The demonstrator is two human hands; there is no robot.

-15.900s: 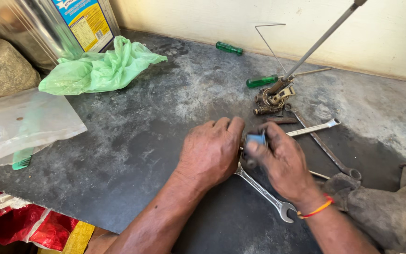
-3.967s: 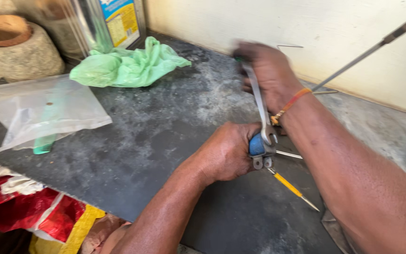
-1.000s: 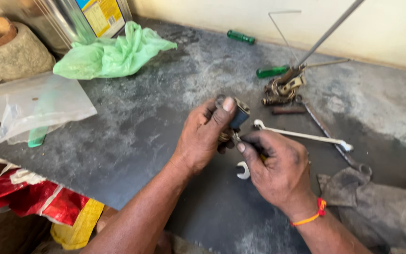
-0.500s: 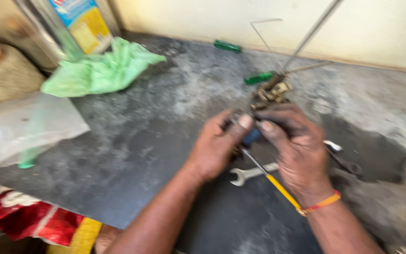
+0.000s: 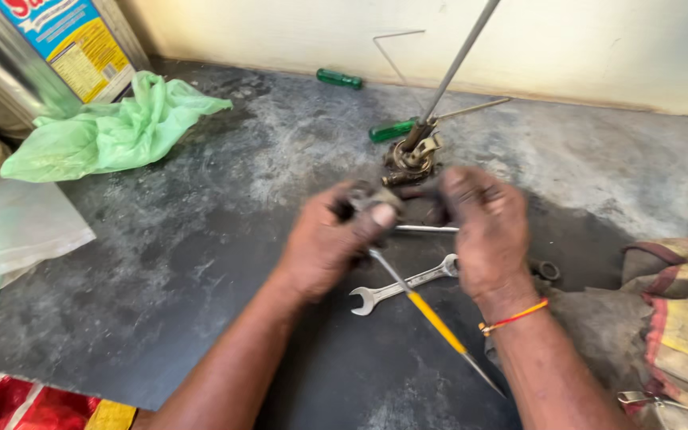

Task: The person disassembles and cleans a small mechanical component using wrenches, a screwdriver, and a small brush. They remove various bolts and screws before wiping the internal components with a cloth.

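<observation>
Only the head view here, looking down at a dark grey stone-like worktop (image 5: 201,263). Both hands are up just above the middle of it. The left hand (image 5: 332,239) is curled tight around a small dark greasy metal part (image 5: 364,195), thumb pressed over the top. The right hand (image 5: 479,227) is closed too, fingers bent in at 9 o'clock toward that same part, but it's blurred, so I can't tell what it's actually pinching.

Poking out from under the left hand toward 5 o'clock is a thin tool with a yellow handle and steel shaft (image 5: 435,322), lying on the worktop. Just beside it, below the hands, lies a silver open-ended spanner (image 5: 400,285).

At 12 o'clock from the hands sits a rusty metal assembly with a long steel rod (image 5: 414,151) sticking up. A green-handled screwdriver (image 5: 392,130) rests right by it, another green-handled screwdriver (image 5: 338,78) further back. Crumpled green plastic bag (image 5: 109,131) at 10 o'clock, clear plastic bag (image 5: 13,231) at 9, dirty striped rags (image 5: 678,302) at 3.
</observation>
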